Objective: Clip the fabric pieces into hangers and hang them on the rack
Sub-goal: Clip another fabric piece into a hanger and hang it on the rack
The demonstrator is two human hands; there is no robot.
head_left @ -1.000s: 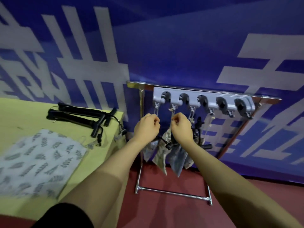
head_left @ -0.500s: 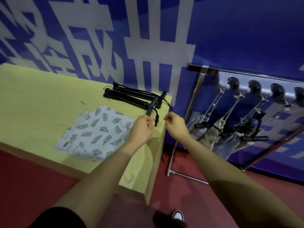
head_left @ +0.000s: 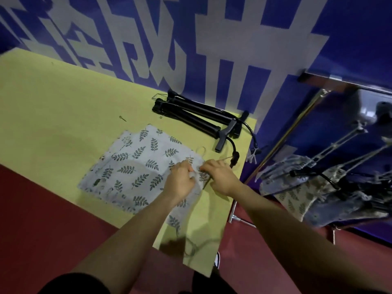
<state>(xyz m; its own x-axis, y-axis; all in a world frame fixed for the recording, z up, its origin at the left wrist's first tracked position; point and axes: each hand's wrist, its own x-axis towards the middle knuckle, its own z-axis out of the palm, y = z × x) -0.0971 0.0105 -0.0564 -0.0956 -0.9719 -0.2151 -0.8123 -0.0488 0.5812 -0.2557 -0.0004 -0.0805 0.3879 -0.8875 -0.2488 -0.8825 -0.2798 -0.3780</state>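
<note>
At frame centre, both hands, left hand point(head_left: 179, 181) and right hand point(head_left: 220, 176), pinch the leaf-printed grey fabric piece point(head_left: 135, 166) on the yellow-green bench point(head_left: 53, 115); black hangers point(head_left: 191, 115) lie above.

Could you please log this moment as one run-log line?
phase: picking up fabric | left hand: pinches leaf-print fabric corner | right hand: pinches same corner | hangers: on table

both arms were bare from the hands up past the elbows. the left hand point(head_left: 180, 180) and right hand point(head_left: 220, 177) wore no gloves, rings or watch that could be seen. a dark, near-black sleeve point(head_left: 72, 284) covered the left upper arm, ending in a rounded hem above the elbow. the right arm ran out of view still bare. near the bottom edge a white shoe tip point(head_left: 216, 259) showed, partly hidden.
</note>
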